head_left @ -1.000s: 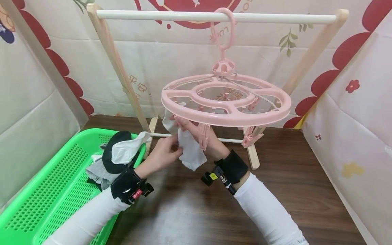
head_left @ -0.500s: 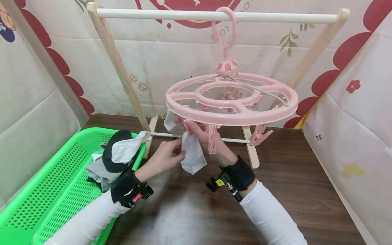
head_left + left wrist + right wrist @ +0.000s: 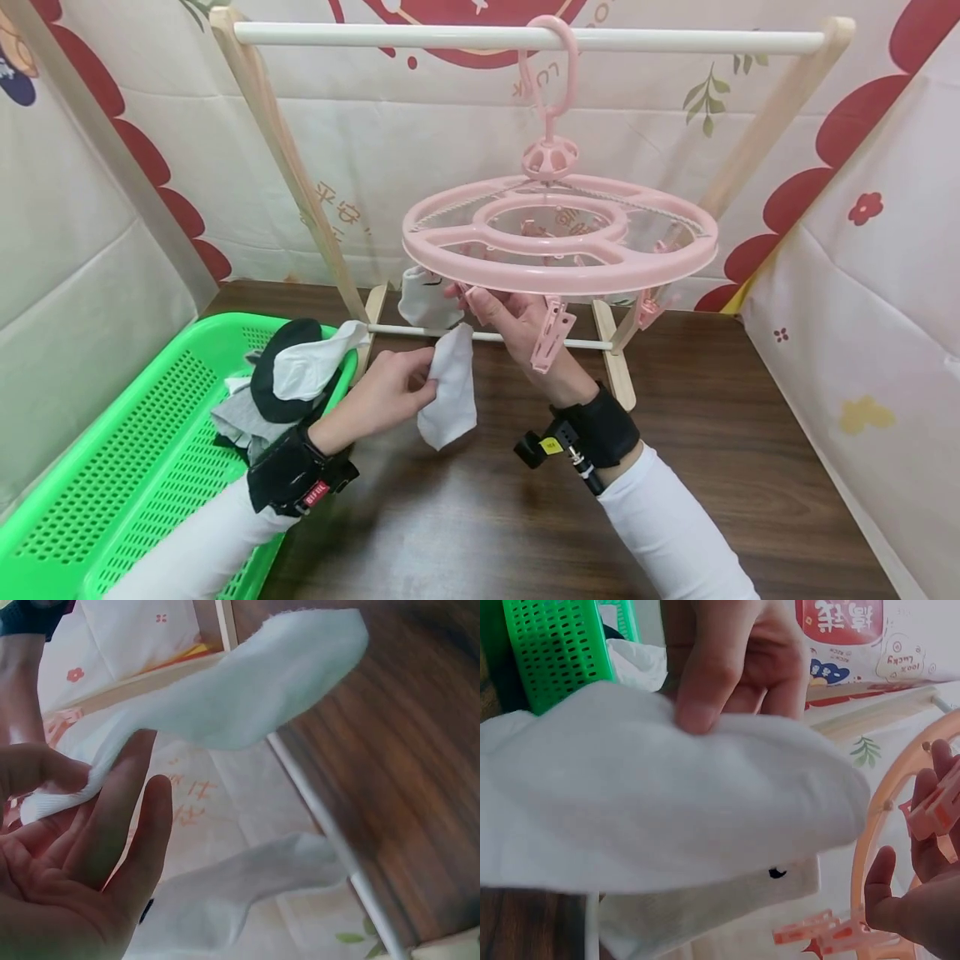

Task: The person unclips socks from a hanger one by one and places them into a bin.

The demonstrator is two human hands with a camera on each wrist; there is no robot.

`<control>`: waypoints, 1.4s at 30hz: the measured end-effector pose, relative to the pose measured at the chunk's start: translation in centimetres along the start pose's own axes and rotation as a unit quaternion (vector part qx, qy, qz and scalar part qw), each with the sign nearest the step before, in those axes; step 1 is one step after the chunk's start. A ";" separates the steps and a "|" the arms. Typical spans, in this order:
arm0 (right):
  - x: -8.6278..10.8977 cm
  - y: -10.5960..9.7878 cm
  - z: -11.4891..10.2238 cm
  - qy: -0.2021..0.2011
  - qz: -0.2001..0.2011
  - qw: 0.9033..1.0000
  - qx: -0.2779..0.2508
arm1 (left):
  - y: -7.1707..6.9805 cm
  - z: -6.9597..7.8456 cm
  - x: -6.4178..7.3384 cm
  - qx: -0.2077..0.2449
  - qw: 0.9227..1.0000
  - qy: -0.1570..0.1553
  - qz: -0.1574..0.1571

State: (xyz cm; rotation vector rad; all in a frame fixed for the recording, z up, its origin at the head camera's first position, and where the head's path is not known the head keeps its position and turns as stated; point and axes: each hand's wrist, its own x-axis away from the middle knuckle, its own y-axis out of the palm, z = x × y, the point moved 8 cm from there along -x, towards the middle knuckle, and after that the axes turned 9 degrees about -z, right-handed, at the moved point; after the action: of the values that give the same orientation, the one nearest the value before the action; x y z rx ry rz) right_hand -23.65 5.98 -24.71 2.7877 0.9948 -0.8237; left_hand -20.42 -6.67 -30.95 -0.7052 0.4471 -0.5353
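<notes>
A small white sock (image 3: pixel 450 387) dangles below the ring, its upper part pinched between thumb and fingers of my left hand (image 3: pixel 390 387). In the left wrist view that sock (image 3: pixel 247 694) stretches out from the fingertips. My right hand (image 3: pixel 521 329) is raised under the front rim of the round pink drying hanger (image 3: pixel 525 273). Its fingers hold a pink clothespin (image 3: pixel 936 806), seen in the right wrist view. Behind hangs another white sock (image 3: pixel 426 302) with a dark mark (image 3: pixel 778 872). Another clothespin (image 3: pixel 553 333) hangs before the right wrist.
The hanger hooks over a white rod (image 3: pixel 337 35) on a wooden stand (image 3: pixel 288 167). At left lies a green basket (image 3: pixel 97 467) with a pile of socks (image 3: pixel 288 371), white, black and grey. A lower white bar (image 3: pixel 397 331) crosses behind the hands. Printed cloth walls enclose the brown tabletop (image 3: pixel 712 450).
My left hand has drawn the white sock down and away from the right hand and the rim. The hanger has swung a little right, then partly back. The right wrist has shifted right.
</notes>
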 end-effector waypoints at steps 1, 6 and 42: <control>0.0 0.0 -0.1 0.000 0.001 1.000 -0.001 | -0.4 0.1 0.1 -0.007 1.000 0.001 0.004; 0.1 -0.2 -0.4 0.006 0.006 1.000 -0.018 | -2.4 0.4 0.8 -0.027 0.999 0.002 0.029; 0.2 -0.4 -0.3 0.011 0.004 1.000 0.003 | -16.3 -1.6 13.8 -0.249 0.948 -0.104 0.167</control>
State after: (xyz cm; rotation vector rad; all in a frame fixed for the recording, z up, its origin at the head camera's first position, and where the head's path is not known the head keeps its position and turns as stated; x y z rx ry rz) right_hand -23.63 6.43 -24.52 2.8104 0.9868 -0.7978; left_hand -15.58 -26.04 -23.35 -1.1325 0.4955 -0.0160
